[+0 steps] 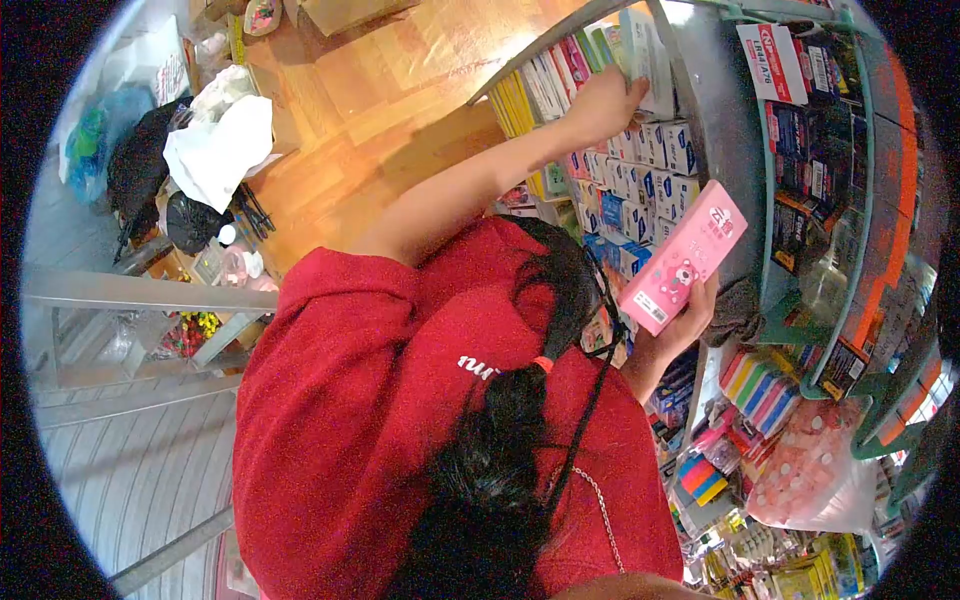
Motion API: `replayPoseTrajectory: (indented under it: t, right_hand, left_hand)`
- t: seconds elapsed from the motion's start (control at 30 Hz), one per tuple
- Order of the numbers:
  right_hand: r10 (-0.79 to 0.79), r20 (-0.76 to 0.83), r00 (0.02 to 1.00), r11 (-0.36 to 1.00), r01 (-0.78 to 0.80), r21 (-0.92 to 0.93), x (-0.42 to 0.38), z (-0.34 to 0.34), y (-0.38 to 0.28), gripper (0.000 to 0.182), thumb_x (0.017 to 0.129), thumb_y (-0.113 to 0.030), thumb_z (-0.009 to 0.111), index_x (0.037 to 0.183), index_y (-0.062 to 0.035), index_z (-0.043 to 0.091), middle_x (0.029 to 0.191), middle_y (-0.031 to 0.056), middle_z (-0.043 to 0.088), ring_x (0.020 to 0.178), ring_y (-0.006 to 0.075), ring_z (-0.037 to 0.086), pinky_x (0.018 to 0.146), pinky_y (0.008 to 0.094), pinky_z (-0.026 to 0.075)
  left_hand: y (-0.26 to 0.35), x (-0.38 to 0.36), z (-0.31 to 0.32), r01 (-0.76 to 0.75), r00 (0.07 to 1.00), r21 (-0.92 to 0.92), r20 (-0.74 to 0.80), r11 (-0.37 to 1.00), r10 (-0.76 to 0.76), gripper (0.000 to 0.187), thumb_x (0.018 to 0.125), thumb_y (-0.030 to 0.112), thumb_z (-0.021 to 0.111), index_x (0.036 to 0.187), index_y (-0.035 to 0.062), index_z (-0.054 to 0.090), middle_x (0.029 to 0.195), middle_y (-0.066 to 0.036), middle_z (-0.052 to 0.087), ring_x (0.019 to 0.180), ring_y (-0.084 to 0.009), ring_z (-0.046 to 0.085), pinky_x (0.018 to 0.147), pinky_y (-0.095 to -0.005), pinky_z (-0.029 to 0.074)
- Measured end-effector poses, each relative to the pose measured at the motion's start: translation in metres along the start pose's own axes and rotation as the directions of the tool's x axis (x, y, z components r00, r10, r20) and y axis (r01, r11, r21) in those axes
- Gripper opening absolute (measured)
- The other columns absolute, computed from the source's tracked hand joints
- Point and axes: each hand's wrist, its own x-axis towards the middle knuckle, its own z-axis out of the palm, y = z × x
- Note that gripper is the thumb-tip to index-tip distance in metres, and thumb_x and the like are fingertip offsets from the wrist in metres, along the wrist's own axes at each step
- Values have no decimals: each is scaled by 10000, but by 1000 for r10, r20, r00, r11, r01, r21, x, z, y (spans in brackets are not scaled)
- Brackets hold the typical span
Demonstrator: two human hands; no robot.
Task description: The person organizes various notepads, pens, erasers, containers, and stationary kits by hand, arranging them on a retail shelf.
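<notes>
Within the right hand (692, 318), fingers wrapped round it, is one pink box (684, 258). Beyond, the left hand (612, 105) touches one pale package (645, 55); whether it pinches, I cannot tell. Rightward: one red-and-white card (772, 64), one clear bag (812, 470).

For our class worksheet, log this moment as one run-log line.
right hand: holding pink box | left hand: at pale package, grip unclear | nearby: blue-and-white boxes
</notes>
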Motion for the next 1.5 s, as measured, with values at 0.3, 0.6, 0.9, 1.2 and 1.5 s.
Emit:
replayPoseTrajectory:
  t: [0.3,0.6,0.9,1.2,1.5]
  right_hand:
    - [30,-7,1000,998,-29,54,0,-5,4,428,871,-281,392,1134,47,476,1005,89,531,895,157,556,770,275,448]
    - [67,18,998,986,-69,152,-3,-9,1,402,861,-240,396,1138,40,475,1009,83,533,881,139,561,750,254,450]
    - [78,77,994,988,-87,126,2,-7,1,408,855,-193,382,1166,55,473,1039,90,545,896,142,565,759,258,454]
    - [65,85,994,996,-70,57,6,-12,14,479,842,-235,411,1217,62,442,1077,105,554,924,148,577,773,260,457]
    - [121,104,987,982,-134,131,4,-16,16,455,848,-185,418,1232,59,444,1034,86,579,857,121,583,731,230,455]
  left_hand:
    - [-4,-12,18,-159,986,190,82,969,146,465,905,324,455,820,-121,563,649,-256,588,673,-429,604,648,-489,481]
    - [-5,6,22,-177,982,359,127,916,140,593,855,515,458,667,-24,621,681,-233,613,659,-382,624,597,-463,496]
    - [16,11,13,-160,972,542,232,825,36,622,826,592,449,713,24,676,702,-155,645,684,-322,644,582,-422,504]
    - [12,29,22,-246,954,623,290,743,72,627,821,618,405,800,52,675,795,-171,652,766,-339,642,632,-458,500]
    - [21,-16,-9,-42,920,94,392,995,2,652,867,612,339,911,45,658,759,-98,658,721,-240,651,599,-368,501]
